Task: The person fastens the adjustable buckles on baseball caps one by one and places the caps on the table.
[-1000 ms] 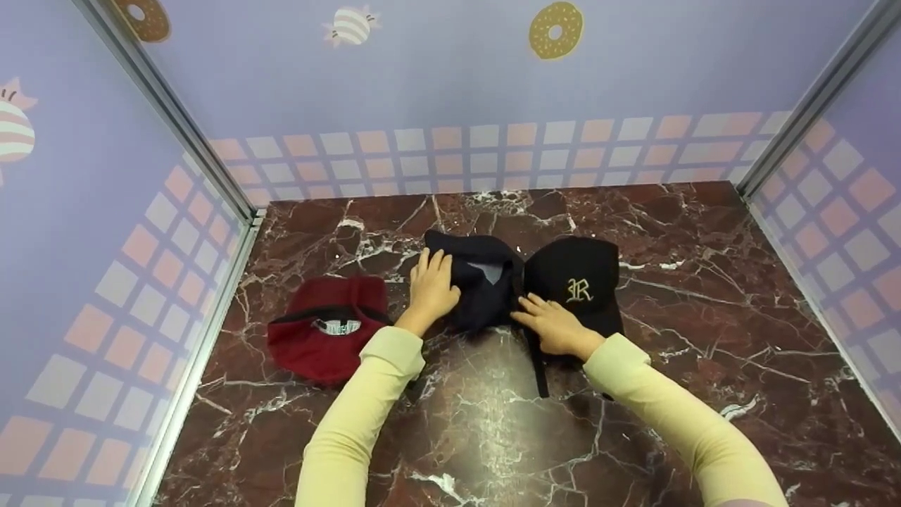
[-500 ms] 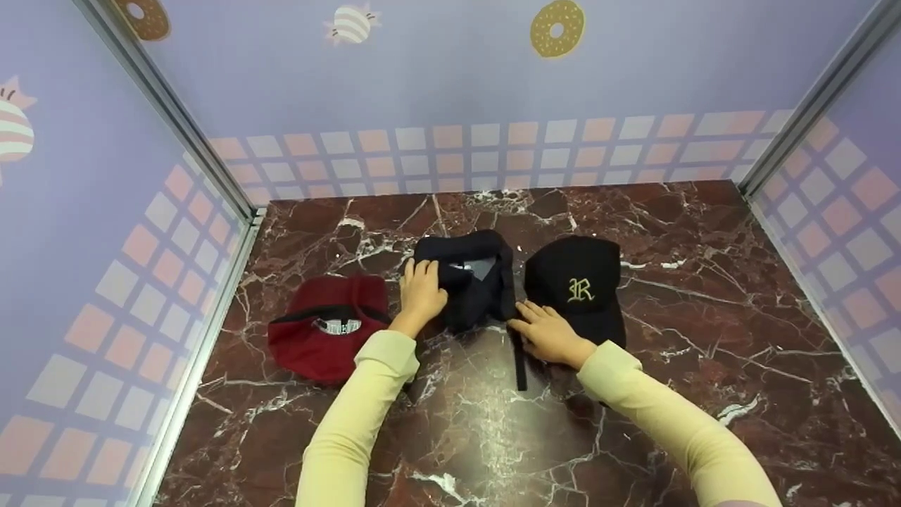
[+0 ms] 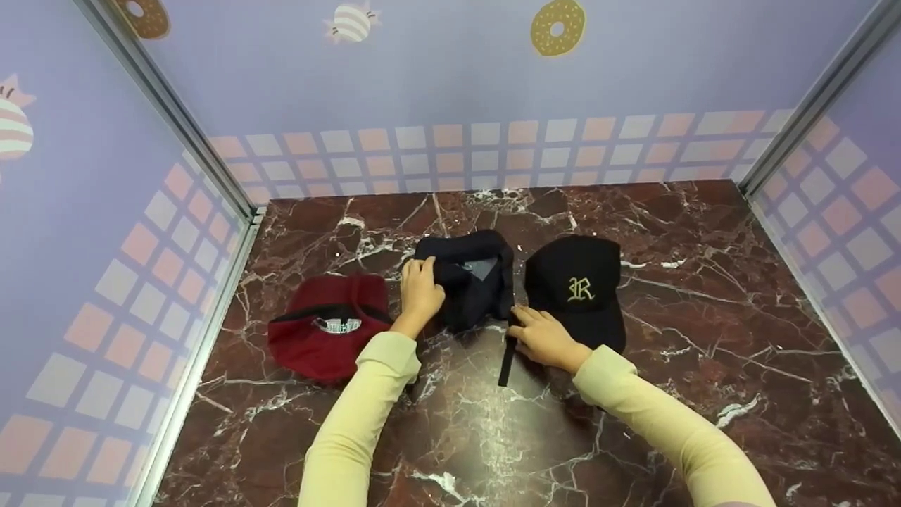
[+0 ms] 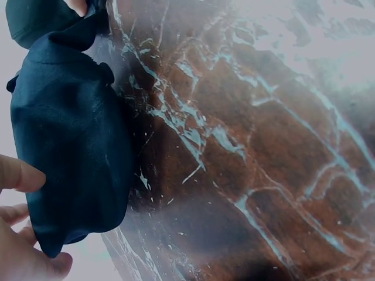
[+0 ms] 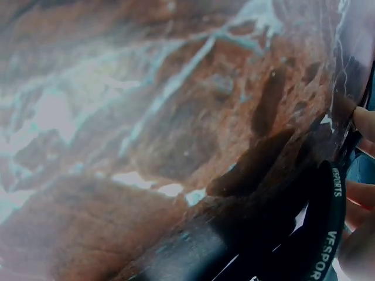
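A navy cap (image 3: 486, 303) lies on the marble surface between two other caps, its opening and a grey inner patch facing up. My left hand (image 3: 420, 292) grips its left edge. In the left wrist view, the fingers (image 4: 17, 175) hold the lower end of the navy cap (image 4: 76, 140). My right hand (image 3: 545, 338) pinches the navy cap's lower right edge, beside a black strap (image 3: 507, 362) that trails towards the front. At the right wrist view's edge, thumb and fingers (image 5: 363, 196) close on it, next to a black band (image 5: 325, 234) with white lettering.
A red cap (image 3: 320, 355) lies at the left, with the left forearm close to it. To the right sits a black cap (image 3: 574, 271) with a gold letter R, just beyond the right hand. Purple patterned panels (image 3: 479, 91) enclose the dark red marble surface (image 3: 704, 296).
The navy cap has shifted slightly left, away from the black cap, and its opening shows more. Both hands have moved a little with it. The strap has swung left.
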{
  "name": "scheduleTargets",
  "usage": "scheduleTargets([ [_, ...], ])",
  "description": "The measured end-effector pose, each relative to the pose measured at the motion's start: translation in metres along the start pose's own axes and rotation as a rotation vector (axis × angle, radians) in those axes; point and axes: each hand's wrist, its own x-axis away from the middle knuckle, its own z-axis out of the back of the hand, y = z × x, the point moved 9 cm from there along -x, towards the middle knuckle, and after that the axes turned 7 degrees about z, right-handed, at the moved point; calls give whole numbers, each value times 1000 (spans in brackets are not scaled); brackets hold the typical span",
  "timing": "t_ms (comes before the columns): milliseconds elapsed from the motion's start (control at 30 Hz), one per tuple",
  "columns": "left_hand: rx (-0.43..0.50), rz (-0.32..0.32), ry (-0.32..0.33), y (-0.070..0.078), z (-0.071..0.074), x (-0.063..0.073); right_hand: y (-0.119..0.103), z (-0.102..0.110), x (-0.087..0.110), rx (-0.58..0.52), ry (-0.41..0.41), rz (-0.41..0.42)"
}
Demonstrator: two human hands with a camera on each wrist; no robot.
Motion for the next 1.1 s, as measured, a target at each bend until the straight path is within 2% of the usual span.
scheduleTargets([
  [233,26,4,20,2,4,-1,-7,1,1,50,93,95],
  [333,30,2,25,4,6,-2,-5,5,1,25,116,97],
  [633,98,12,6,5,12,-4,21,17,3,-216,21,-132],
  [800,117,5,-2,5,14,-4,30,29,3,-301,48,-200],
  [1100,129,18,-21,5,18,-4,44,54,5,-468,124,-259],
])
